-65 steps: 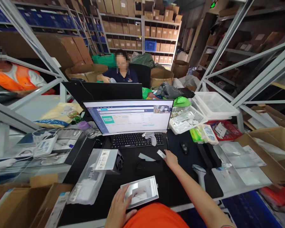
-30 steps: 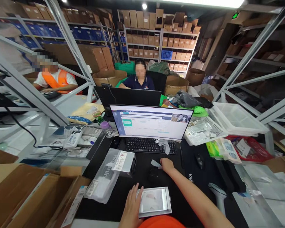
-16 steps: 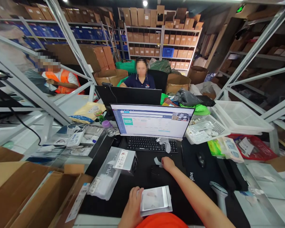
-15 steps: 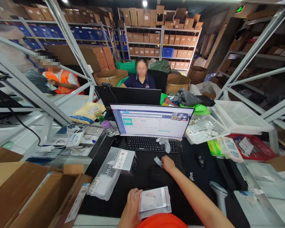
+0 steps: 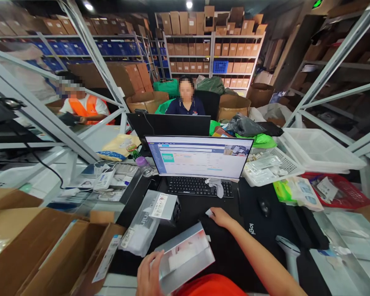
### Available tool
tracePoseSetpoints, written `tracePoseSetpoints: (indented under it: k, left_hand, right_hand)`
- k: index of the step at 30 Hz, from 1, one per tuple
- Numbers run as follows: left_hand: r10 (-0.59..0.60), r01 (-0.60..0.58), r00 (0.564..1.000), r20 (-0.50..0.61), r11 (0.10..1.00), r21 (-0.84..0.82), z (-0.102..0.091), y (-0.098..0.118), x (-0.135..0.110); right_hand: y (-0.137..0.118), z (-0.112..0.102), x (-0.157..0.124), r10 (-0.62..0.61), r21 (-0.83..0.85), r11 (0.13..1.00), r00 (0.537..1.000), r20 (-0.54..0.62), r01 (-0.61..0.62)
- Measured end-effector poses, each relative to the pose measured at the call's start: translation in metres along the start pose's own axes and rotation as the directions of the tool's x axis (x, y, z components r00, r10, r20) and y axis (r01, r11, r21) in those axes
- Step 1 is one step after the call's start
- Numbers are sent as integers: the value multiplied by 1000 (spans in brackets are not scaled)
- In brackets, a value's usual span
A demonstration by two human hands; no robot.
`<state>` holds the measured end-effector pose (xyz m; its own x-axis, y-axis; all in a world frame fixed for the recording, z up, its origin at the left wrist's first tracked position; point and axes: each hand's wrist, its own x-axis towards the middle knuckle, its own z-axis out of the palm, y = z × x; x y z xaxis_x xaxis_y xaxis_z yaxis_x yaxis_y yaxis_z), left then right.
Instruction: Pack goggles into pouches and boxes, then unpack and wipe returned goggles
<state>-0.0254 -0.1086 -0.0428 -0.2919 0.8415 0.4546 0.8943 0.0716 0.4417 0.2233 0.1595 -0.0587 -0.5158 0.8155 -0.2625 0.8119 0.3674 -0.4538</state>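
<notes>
The left hand (image 5: 149,271) grips the left end of a silver box (image 5: 186,255) at the near edge of the table (image 5: 119,281). The fingers bend over the box's far-left edge. The box extends to the right of this hand, its right end angled toward the far side. It is tilted, and its right end lies well apart from the left hand. The printing on the box is blurred; it appears to show a reddish picture and a pale panel.

The right hand (image 5: 222,218) is closed, pinching a small pale piece (image 5: 209,212) between thumb and fingers. This hand is located beyond the far right corner of the box, near it but not touching, above the black mat (image 5: 231,253).

To the left of the right hand, a labelled grey carton (image 5: 169,209) overlaps a clear plastic bag (image 5: 143,232). On the far side, a grey cloth item (image 5: 216,187) lies across the right part of the keyboard (image 5: 185,187). To the right are a mouse (image 5: 263,206) and, nearer, a handheld scanner (image 5: 289,253).
</notes>
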Motion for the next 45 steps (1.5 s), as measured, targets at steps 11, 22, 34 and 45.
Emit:
tracePoseSetpoints:
  k: [11, 22, 34, 45]
  left_hand:
    - [241, -241, 970, 7, 970, 4, 33, 101, 152]
    - [291, -272, 806, 516, 955, -115, 88, 120, 168]
    - [291, -239, 785, 546, 957, -167, 122, 117, 170]
    - [-735, 733, 677, 28, 678, 66, 116, 32, 286]
  right_hand:
    - [-26, 44, -100, -316, -100, 948, 930, -189, 302]
    - [-18, 74, -106, -397, -172, 917, 869, -294, 360]
    - [-13, 89, -105, -443, -205, 896, 808, -389, 393]
    - [-15, 77, -101, -406, -154, 913, 818, -406, 377]
